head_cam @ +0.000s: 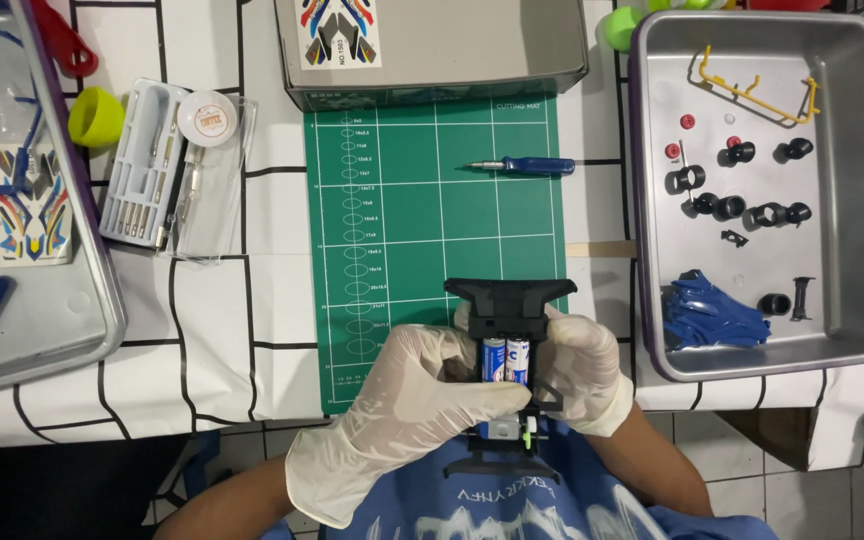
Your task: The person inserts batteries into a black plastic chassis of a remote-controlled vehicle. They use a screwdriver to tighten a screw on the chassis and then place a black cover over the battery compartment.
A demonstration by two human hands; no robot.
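Both gloved hands, left hand [407, 400] and right hand [580, 372], grasp my light, rigid toy car chassis [508, 330] by its sides at the cutting mat's [432, 200] near edge.

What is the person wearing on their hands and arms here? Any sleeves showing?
Both hands wear thin, whitish disposable gloves: the left hand and the right hand. The gloves are loose and wrinkled, with cuffs ending just past the wrists. The forearms beyond them are bare; no sleeves reach them. A blue top with pale lettering shows below.
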